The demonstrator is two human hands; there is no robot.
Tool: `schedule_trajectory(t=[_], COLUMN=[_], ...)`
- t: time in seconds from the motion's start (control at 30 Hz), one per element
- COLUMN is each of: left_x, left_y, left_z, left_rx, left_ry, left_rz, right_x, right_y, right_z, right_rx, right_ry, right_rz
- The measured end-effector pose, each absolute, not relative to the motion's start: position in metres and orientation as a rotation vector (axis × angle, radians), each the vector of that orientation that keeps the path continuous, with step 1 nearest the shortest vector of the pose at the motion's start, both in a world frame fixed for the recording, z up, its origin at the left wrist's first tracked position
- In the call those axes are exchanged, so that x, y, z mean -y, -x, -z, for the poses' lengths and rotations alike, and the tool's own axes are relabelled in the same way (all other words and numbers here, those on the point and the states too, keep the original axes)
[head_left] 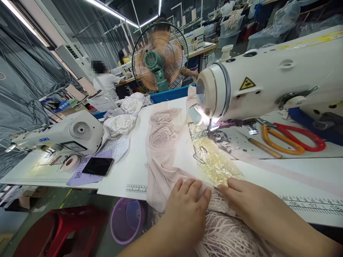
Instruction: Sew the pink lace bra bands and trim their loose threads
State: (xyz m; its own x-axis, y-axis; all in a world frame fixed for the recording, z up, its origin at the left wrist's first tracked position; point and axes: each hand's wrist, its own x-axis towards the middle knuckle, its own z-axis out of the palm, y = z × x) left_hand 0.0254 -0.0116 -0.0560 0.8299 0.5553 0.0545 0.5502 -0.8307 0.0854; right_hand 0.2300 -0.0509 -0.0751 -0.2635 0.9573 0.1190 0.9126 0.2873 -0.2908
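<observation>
My left hand (187, 205) lies flat with fingers stretched on pale pink lace fabric (163, 157) at the table's near edge. My right hand (248, 198) rests beside it, fingers flat on the same fabric, next to a clear crinkled plastic sheet (214, 157). The fabric runs up towards the needle area (217, 130) of the white sewing machine (268, 78). More lace hangs off the edge below my hands.
Orange- and red-handled scissors (292, 137) and a wooden-handled tool (264, 146) lie right of the needle. Lace cups (122, 123), a phone (98, 166) and a second sewing machine (64, 134) sit left. A fan (159, 57), a purple bin (127, 219), a red stool (59, 228), seated people behind.
</observation>
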Motion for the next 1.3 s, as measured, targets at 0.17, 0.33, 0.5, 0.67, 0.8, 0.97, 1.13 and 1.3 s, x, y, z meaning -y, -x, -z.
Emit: schedule_trajectory(t=[0.17, 0.33, 0.5, 0.67, 0.8, 0.97, 1.13, 1.3], left_x=[0.012, 0.011, 0.011, 0.011, 0.011, 0.012, 0.012, 0.011], left_y=[-0.025, -0.025, -0.025, -0.025, -0.026, -0.027, -0.028, -0.027], left_z=[0.058, 0.057, 0.056, 0.056, 0.056, 0.053, 0.049, 0.049], left_rx=[-0.890, -0.890, -0.893, -0.895, -0.930, -0.913, -0.918, -0.927], left_ry=[-2.951, -2.947, -2.938, -2.911, -2.900, -2.904, -2.907, -2.912], left_rz=[-0.153, -0.139, -0.132, -0.115, -0.110, -0.028, 0.059, 0.035], right_x=[0.051, 0.043, 0.048, 0.062, 0.059, 0.048, 0.051, 0.071], right_y=[-0.230, -0.219, -0.223, -0.236, -0.238, -0.228, -0.227, -0.250], right_z=[0.070, 0.071, 0.076, 0.081, 0.074, 0.070, 0.081, 0.085], right_rx=[2.254, 2.249, 2.268, 2.232, 2.206, 2.215, 2.195, 2.185], right_ry=[1.738, 1.729, 1.752, 1.775, 1.751, 1.738, 1.739, 1.724], right_rz=[-0.305, -0.289, -0.316, -0.334, -0.265, -0.252, -0.248, -0.189])
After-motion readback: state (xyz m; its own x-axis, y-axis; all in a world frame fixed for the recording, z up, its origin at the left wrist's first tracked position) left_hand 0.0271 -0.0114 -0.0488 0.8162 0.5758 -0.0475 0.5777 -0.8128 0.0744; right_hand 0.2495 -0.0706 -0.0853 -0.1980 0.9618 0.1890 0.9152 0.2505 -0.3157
